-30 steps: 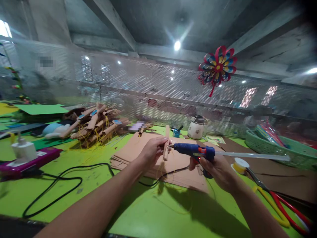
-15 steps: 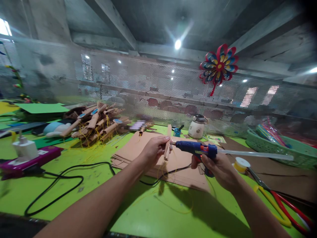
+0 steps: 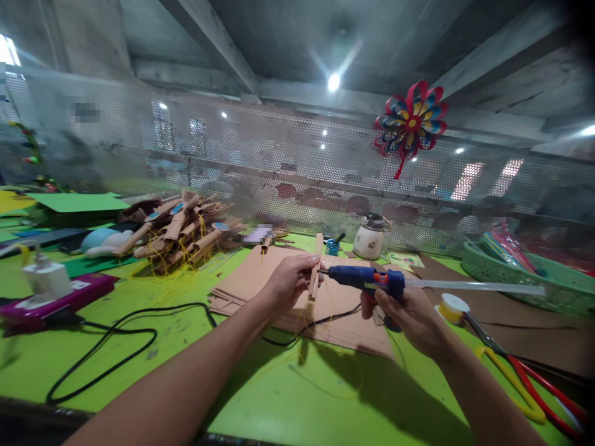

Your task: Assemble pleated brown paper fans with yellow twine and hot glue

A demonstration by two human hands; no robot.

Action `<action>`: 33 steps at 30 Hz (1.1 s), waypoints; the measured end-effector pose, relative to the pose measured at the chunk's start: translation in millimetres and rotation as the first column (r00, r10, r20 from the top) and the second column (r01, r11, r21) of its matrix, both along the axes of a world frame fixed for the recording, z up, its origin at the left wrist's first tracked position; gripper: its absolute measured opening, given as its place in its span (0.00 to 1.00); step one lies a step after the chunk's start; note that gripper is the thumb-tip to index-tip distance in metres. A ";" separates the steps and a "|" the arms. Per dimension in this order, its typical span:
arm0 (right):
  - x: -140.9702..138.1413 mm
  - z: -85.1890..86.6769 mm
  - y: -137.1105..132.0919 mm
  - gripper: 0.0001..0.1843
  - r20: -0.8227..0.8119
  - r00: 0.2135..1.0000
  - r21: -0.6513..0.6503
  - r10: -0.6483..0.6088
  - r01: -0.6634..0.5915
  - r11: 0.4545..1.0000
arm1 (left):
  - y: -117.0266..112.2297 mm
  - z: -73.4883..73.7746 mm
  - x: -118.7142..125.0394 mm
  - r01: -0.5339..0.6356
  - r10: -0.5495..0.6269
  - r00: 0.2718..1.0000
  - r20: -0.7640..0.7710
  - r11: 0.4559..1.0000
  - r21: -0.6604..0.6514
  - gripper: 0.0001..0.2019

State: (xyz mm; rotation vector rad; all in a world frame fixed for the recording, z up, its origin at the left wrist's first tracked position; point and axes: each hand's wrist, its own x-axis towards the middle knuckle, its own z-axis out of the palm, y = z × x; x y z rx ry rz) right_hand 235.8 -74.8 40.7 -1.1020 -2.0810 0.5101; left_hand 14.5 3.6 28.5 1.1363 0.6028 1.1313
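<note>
My left hand (image 3: pixel 292 279) is closed around a narrow folded strip of brown paper (image 3: pixel 315 285), held nearly upright above a stack of brown paper sheets (image 3: pixel 260 269). In my right hand (image 3: pixel 409 310) is a blue hot glue gun (image 3: pixel 362 277), its nozzle pointing left at the strip, close to my left fingertips. Whether the nozzle touches the paper I cannot tell. A clear glue stick (image 3: pixel 478 286) sticks out of the gun's back. Thin yellow thread (image 3: pixel 304 328) hangs below the strip and trails onto the green table (image 3: pixel 260 396).
Rolled brown paper pieces with yellow threads (image 3: pixel 186 232) are heaped at the left. A purple power strip (image 3: pixel 93 291) and black cable (image 3: pixel 134 331) lie nearer. On the right are red-and-yellow-handled scissors (image 3: pixel 515 378), a thread spool (image 3: pixel 453 308) and a green basket (image 3: pixel 493 272). A jug (image 3: pixel 369 238) stands behind.
The glue gun and my right hand have shifted very slightly left, toward the strip. My left hand stays nearly in place, still holding the strip.
</note>
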 end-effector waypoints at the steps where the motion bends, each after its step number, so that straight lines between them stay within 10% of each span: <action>1: 0.0 0.2 0.0 0.26 0.002 1.000 0.002 0.001 -0.001 1.000 | 0.0 0.0 0.0 -0.003 0.003 1.000 -0.001 1.000 -0.003 0.08; 33: -1.8 5.2 -9.4 0.24 0.008 0.999 -0.034 0.034 -0.033 0.999 | 2.3 0.6 -0.5 0.010 -0.009 1.000 0.021 0.999 -0.043 0.09</action>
